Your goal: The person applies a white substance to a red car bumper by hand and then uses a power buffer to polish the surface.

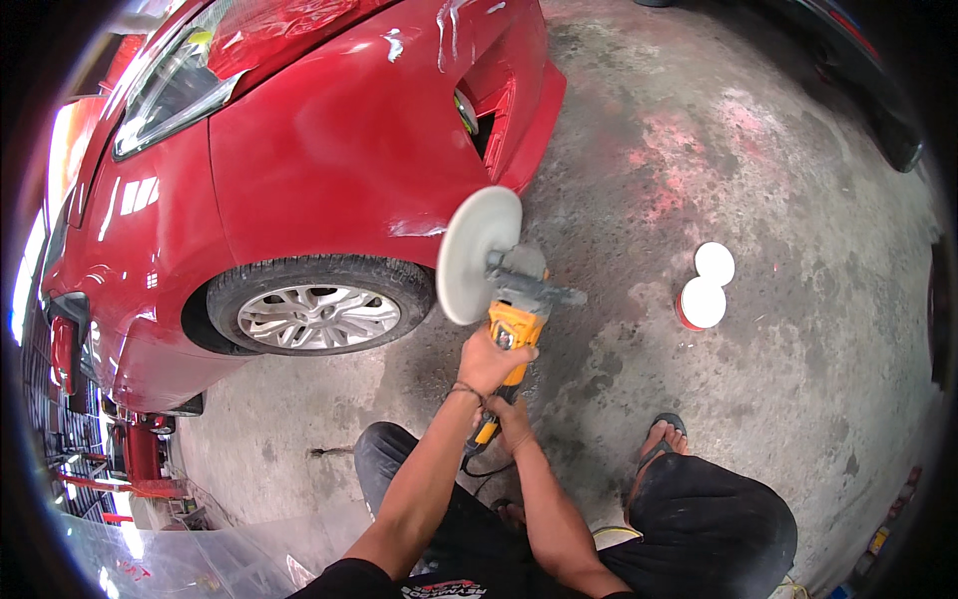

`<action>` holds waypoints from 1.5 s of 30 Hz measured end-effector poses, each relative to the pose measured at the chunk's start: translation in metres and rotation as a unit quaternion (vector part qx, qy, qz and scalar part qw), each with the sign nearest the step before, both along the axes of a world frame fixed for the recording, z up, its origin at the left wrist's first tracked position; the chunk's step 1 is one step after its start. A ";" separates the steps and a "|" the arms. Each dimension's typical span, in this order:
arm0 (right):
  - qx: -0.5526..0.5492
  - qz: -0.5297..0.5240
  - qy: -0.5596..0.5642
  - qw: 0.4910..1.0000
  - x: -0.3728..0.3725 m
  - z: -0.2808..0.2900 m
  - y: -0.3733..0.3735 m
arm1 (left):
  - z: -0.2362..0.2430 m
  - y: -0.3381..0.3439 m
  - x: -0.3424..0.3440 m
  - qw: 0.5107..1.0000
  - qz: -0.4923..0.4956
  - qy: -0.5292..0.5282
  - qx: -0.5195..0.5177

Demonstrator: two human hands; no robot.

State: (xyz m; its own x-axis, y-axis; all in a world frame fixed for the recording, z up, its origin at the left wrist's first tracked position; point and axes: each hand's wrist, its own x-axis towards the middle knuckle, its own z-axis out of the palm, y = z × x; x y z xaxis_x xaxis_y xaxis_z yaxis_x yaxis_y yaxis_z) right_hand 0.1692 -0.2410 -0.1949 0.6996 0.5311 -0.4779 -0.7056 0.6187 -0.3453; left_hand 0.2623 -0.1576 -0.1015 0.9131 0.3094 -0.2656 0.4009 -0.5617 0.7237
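Both my hands grip a yellow and black power polisher with a round white pad (pixel 479 255). My left hand (pixel 487 361) is closed round the polisher's yellow body (pixel 518 324), just behind the grey head. Farther back, my right hand (pixel 512 424) wraps the rear handle (pixel 485 430). The pad stands tilted on edge beside the front corner of a red car (pixel 329 170); whether it touches the bumper I cannot tell. Whitish smears (pixel 414 228) mark the bumper near the pad, and others (pixel 394 45) lie higher up.
The car's front wheel (pixel 319 316) is left of the polisher. A white-topped red tub (pixel 703 303) and a round white lid (pixel 715 264) lie on the stained concrete floor at right. A dark cord (pixel 484 477) trails from the handle between my legs. Clear plastic sheeting (pixel 220 559) spreads at lower left.
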 end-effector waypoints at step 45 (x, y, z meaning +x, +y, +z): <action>-0.050 -0.037 -0.183 0.981 0.067 0.115 -0.058 | 0.121 -0.042 0.031 0.971 -0.020 -0.161 -0.178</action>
State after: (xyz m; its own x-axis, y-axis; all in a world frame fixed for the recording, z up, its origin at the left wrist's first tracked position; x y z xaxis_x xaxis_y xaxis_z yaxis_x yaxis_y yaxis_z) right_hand 0.2357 -0.2987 -0.0798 0.8686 0.4363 -0.2351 -0.4782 0.6131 -0.6289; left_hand 0.2936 -0.2000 0.0191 0.9758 0.2132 -0.0481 0.1050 -0.2642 0.9588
